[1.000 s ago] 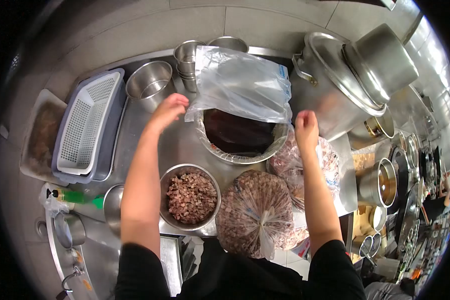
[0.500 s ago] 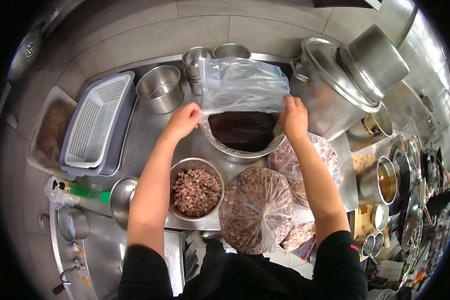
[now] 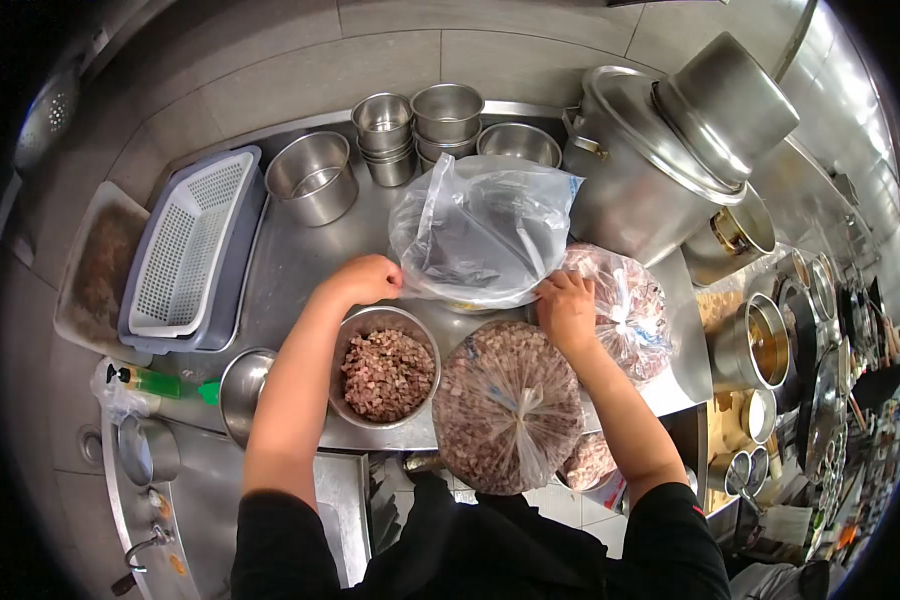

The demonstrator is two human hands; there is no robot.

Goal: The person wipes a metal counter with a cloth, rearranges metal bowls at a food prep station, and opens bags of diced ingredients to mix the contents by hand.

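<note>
Plastic sheeting, in the form of a clear bag (image 3: 482, 232), lies draped over a large bowl near the middle of the steel surface (image 3: 290, 262), hiding almost all of the bowl beneath. Both hands sit at the bag's near edge: the left hand (image 3: 368, 280) at about eight o'clock of the bag, curled shut with the film apparently pinched in it, and the right hand (image 3: 567, 305) at about four o'clock, fingers bent and pressing down on the bag's rim. Whether the right hand truly grips the plastic or only rests on it, I cannot tell. The bag spreads widest from nine to three o'clock, so its long axis runs across the person, and it lies at twelve o'clock from both hands, equally close to each.

Directly at six o'clock of the left hand stands a metal bowl of diced meat (image 3: 387, 371), just beside it. At six o'clock of the right hand lies a tied bag of diced meat (image 3: 510, 405), touching the wrist, with a second filled bag (image 3: 625, 310) at three o'clock. A large lidded pot (image 3: 660, 160) stands at two o'clock, stacked steel cups (image 3: 415, 125) at twelve, and a white basket (image 3: 190, 240) at nine.
</note>
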